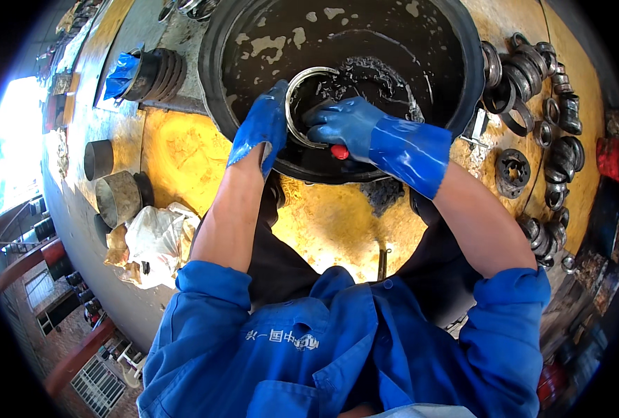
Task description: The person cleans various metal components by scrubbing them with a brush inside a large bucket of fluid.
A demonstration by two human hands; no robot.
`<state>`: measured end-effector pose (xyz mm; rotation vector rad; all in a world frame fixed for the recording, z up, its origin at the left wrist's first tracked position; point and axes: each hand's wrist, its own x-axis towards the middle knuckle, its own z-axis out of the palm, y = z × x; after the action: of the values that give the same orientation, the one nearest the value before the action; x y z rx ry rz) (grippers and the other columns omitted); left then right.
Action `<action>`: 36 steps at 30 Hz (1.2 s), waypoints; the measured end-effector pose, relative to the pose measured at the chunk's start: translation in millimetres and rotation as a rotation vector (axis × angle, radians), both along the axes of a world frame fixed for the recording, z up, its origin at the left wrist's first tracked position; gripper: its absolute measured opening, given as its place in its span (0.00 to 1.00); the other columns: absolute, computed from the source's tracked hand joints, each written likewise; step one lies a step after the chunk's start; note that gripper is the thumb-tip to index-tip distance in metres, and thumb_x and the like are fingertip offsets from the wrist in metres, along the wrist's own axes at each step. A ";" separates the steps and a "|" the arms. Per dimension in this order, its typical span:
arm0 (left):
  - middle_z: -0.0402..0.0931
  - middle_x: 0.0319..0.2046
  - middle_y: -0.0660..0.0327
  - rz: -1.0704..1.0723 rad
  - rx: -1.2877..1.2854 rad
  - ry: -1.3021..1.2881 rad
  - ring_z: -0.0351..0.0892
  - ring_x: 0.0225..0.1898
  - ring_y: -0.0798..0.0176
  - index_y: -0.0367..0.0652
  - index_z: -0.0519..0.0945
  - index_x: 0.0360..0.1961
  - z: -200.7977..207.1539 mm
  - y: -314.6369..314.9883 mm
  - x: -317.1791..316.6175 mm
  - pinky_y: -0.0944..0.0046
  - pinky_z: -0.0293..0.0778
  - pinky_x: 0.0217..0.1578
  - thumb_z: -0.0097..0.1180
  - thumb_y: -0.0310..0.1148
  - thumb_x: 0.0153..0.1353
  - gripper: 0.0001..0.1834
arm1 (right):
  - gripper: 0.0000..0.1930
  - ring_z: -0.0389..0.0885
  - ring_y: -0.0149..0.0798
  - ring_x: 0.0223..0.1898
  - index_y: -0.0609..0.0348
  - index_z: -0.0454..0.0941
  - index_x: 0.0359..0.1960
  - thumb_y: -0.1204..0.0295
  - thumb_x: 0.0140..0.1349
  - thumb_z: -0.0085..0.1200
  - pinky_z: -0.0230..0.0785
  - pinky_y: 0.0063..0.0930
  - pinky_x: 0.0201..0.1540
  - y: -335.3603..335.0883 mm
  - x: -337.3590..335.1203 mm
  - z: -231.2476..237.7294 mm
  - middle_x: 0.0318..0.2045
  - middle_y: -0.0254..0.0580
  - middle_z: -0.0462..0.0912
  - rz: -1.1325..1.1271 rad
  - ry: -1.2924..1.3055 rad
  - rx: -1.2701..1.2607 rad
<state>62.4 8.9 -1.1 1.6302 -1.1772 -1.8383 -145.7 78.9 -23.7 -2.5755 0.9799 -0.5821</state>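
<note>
Over a wide black tub [212, 76] of dark liquid, I hold a metal ring [300, 78] tilted up at the near side. My left hand [262, 125], in a blue rubber glove, grips the ring's left edge. My right hand [348, 125], gloved the same way, is closed at the ring's opening with its fingers toward the inner wall. A red handle end [339, 152] sticks out below the right palm. The rest of that tool is hidden by the glove. Patches of pale foam float on the liquid, and ripples show right of the ring.
Several metal rings [522, 76] and a slotted round part [512, 169] lie at the right on the yellowish floor. Stacked dark rings with blue plastic [123, 75], open cylinders [118, 198] and a white plastic bag [157, 240] stand left. A thin metal tool [383, 263] lies between my legs.
</note>
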 end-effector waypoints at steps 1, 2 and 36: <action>0.82 0.50 0.60 0.016 0.003 0.026 0.78 0.48 0.67 0.40 0.80 0.58 -9.5 -2.3 5.6 0.67 0.72 0.54 0.47 0.47 0.77 0.24 | 0.22 0.78 0.51 0.61 0.49 0.82 0.51 0.77 0.52 0.63 0.77 0.43 0.59 -3.2 3.6 -3.2 0.59 0.43 0.79 0.002 0.007 -0.032; 0.83 0.49 0.60 0.027 0.009 0.056 0.78 0.47 0.67 0.40 0.80 0.58 -8.5 -2.6 2.3 0.67 0.72 0.54 0.47 0.47 0.77 0.23 | 0.21 0.78 0.51 0.61 0.48 0.82 0.51 0.77 0.52 0.63 0.77 0.43 0.59 -5.8 3.5 -5.4 0.59 0.43 0.78 -0.001 0.017 -0.061; 0.81 0.56 0.56 0.262 0.316 0.576 0.77 0.55 0.65 0.37 0.76 0.62 -23.9 -9.0 7.5 0.67 0.71 0.60 0.46 0.40 0.77 0.22 | 0.12 0.88 0.43 0.42 0.47 0.87 0.47 0.71 0.62 0.62 0.79 0.36 0.47 -19.6 -9.0 33.6 0.39 0.40 0.90 -0.314 0.060 0.811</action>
<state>69.8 -0.1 -25.0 1.1878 -0.4257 -2.1776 -154.7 59.3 9.9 -1.7428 1.3127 -0.1194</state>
